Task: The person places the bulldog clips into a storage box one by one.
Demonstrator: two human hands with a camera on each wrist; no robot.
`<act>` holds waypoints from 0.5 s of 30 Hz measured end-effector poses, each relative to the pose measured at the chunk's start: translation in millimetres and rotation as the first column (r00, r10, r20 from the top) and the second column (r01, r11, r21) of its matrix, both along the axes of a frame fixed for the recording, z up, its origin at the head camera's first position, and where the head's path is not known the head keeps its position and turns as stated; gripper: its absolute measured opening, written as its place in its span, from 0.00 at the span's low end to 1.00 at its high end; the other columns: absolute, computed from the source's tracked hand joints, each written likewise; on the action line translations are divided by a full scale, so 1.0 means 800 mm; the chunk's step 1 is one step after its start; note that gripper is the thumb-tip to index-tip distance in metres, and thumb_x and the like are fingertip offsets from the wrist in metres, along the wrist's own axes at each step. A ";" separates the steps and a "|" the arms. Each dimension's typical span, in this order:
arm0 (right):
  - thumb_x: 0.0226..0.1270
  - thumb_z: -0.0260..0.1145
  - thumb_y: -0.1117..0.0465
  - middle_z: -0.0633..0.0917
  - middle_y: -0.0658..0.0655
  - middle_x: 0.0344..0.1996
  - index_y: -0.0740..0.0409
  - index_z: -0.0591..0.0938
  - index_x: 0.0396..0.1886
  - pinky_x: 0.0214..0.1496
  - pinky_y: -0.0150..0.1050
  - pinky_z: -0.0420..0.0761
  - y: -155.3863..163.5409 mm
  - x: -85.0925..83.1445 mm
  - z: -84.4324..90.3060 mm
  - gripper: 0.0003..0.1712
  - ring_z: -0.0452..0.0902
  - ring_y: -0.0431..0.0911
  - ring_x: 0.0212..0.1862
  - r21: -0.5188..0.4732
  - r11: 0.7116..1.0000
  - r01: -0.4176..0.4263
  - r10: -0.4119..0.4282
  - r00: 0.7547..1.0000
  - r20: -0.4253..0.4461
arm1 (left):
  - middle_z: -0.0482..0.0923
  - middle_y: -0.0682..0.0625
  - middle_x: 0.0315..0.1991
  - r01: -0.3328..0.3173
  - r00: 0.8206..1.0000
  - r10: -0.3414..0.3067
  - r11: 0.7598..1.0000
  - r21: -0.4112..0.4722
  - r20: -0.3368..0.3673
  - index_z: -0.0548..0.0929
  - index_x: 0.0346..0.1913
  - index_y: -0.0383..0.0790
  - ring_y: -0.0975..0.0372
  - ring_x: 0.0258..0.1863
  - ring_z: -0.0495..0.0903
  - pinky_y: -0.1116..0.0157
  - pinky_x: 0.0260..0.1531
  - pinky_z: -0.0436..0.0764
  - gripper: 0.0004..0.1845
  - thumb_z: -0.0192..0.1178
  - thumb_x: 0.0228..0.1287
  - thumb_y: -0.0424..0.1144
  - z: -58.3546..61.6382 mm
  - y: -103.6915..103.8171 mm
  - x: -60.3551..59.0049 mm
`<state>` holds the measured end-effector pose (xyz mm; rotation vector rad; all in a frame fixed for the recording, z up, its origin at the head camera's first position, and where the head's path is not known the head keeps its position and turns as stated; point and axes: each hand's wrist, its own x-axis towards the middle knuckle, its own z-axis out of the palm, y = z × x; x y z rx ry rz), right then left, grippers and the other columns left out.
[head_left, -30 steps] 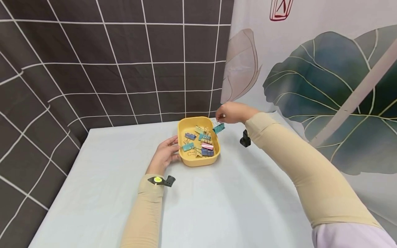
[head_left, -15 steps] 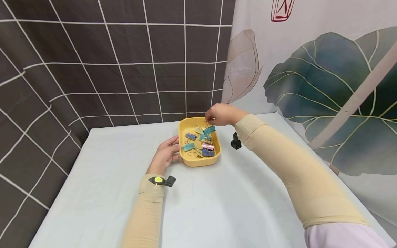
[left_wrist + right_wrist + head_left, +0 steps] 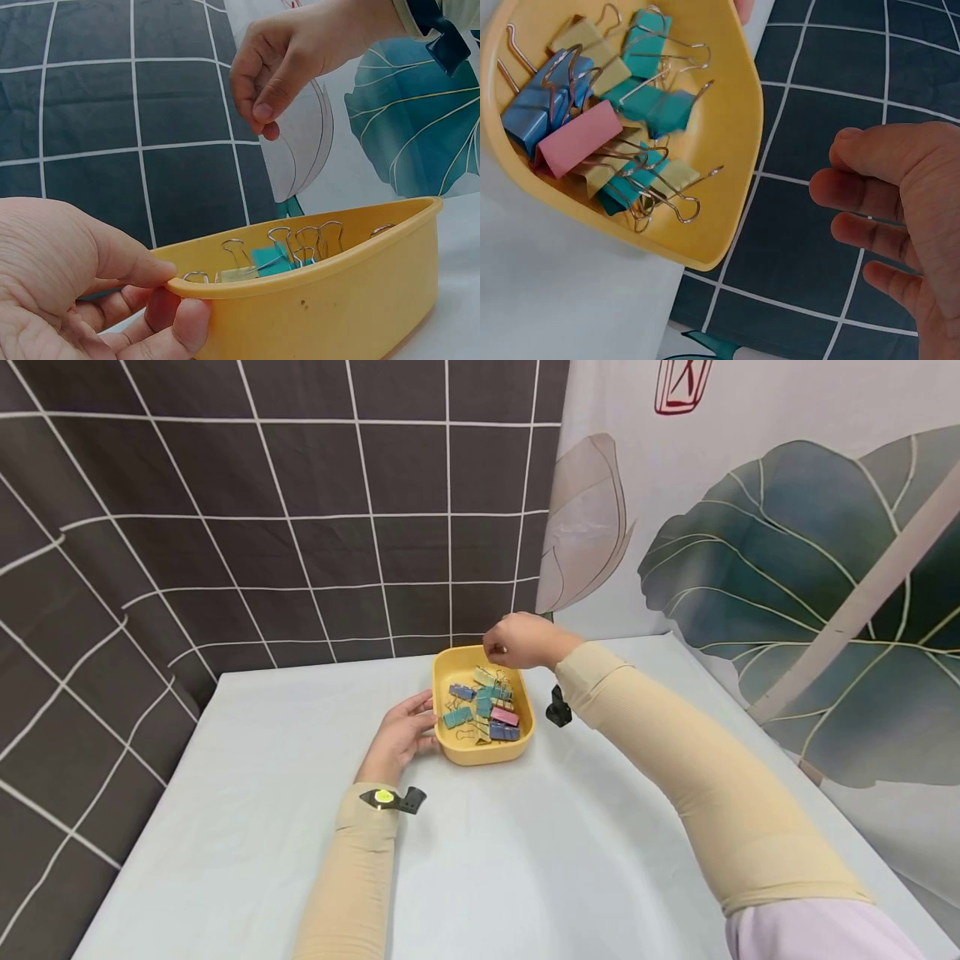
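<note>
A yellow plastic basket (image 3: pixel 480 755) on the white table holds several binder clips in teal, blue, pale yellow and pink. My left hand (image 3: pixel 402 735) grips its left rim; in the left wrist view the thumb (image 3: pixel 139 259) lies at the rim and the fingers bend below it on the outside. Over the far right corner hovers my right hand (image 3: pixel 525 642), its fingers loosely bent and nothing between them. One teal binder clip (image 3: pixel 483 702) lies among the others near the middle. A pink binder clip (image 3: pixel 579 139) rests beside a blue binder clip (image 3: pixel 536 120).
The white table (image 3: pixel 465 860) ends at a dark curtain with a white grid (image 3: pixel 322 552) behind the basket. To the right hangs a pale cloth (image 3: pixel 600 527) with a printed leaf. Black camera mounts (image 3: pixel 393 797) sit on both wrists.
My right hand has moved left over the basket with a teal binder clip and let it go; the clip now lies among the others. My left hand has stayed at the rim.
</note>
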<state>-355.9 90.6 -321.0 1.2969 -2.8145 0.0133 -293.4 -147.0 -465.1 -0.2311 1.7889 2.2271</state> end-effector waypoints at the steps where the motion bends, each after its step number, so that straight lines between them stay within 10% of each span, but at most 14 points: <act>1: 0.69 0.64 0.63 0.84 0.51 0.28 0.56 0.87 0.33 0.38 0.41 0.81 0.001 0.000 0.000 0.07 0.75 0.45 0.29 -0.004 1.000 0.002 -0.002 1.000 -0.006 | 0.68 0.45 0.67 0.001 1.000 -0.001 1.000 0.000 -0.002 0.67 0.75 0.42 0.50 0.57 0.77 0.68 0.30 0.86 0.32 0.56 0.70 0.24 0.000 0.000 0.000; 15: 0.68 0.65 0.63 0.86 0.52 0.29 0.56 0.87 0.34 0.37 0.43 0.84 0.039 -0.006 -0.001 0.06 0.79 0.46 0.29 -0.007 0.998 0.070 -0.070 0.997 -0.033 | 0.72 0.38 0.64 -0.004 1.000 0.007 0.984 -0.179 0.015 0.68 0.75 0.42 0.50 0.58 0.78 0.61 0.48 0.86 0.29 0.58 0.73 0.32 -0.002 -0.033 0.002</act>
